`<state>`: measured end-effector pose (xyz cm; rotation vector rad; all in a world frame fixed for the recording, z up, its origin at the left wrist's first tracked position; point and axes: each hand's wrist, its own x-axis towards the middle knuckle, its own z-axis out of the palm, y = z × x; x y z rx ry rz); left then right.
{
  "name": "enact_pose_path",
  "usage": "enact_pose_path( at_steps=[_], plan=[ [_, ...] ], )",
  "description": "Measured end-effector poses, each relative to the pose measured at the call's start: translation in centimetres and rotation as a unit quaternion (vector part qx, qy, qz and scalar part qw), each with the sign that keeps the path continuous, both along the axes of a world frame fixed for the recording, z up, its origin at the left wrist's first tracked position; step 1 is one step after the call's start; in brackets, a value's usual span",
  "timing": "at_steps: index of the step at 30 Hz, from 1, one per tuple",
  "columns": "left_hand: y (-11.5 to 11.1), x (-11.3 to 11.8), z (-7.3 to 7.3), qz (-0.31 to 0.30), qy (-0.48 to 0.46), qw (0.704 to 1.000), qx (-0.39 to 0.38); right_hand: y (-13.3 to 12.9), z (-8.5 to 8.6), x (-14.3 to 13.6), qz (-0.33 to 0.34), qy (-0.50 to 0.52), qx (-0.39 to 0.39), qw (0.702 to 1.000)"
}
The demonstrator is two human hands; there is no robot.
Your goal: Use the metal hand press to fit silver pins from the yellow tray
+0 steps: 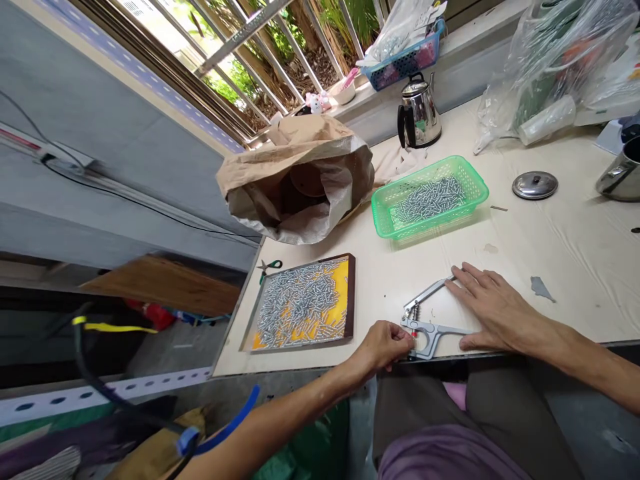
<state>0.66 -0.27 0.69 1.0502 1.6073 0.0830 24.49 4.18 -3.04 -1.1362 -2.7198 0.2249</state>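
A grey metal hand-press plier [435,333] with a spring lies at the table's front edge, its two handles spread apart to the right. My right hand [493,313] spans them, fingertips on the upper handle and thumb against the lower one. At the plier's jaw end, beside a small red part, my left hand [387,343] is closed in a pinch; whatever it holds is hidden. To the left, a shallow tray [351,293] with a yellow bottom carries many small silvery metal pins [300,300]. More such metal pieces [433,199] fill a green plastic basket [385,223].
An opened brown paper sack [295,153] stands behind the tray. Green-handled scissors [270,267] touch its corner. Farther back are a steel kettle [420,113], a round lid [535,185] and plastic bags [545,73]. A grey scrap [541,289] lies right of my right hand.
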Motion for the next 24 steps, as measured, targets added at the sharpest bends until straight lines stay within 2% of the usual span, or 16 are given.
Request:
enact_pose_path(
  at_steps=[7,13,15,17,19,22,24],
  plan=[
    [-0.3,-0.1,-0.4,0.013,-0.004,1.000,0.007,0.9,1.6,-1.1,0.002,-0.044,-0.029,0.999],
    [-0.7,-0.4,-1.1,0.017,-0.017,1.000,0.010,0.6,1.9,-1.4,-0.005,-0.059,-0.013,0.998],
    [-1.0,-0.6,-1.0,-0.003,0.008,1.000,0.010,0.5,1.9,-1.5,-0.003,-0.060,-0.012,0.998],
    [-1.4,-0.6,-0.5,-0.042,0.068,0.995,0.065,0.4,2.0,-1.6,0.002,-0.058,-0.004,0.998],
    [-1.7,-0.3,0.0,-0.107,0.137,0.966,0.191,0.3,2.0,-1.7,0.003,-0.055,0.004,0.998],
    [-1.2,1.0,0.2,-0.235,0.177,0.876,0.383,0.0,2.1,-1.9,0.001,-0.048,0.003,0.999],
    [0.0,2.2,-0.4,-0.314,0.167,0.818,0.452,-0.1,2.1,-1.9,0.000,-0.041,-0.005,0.999]
  ],
)
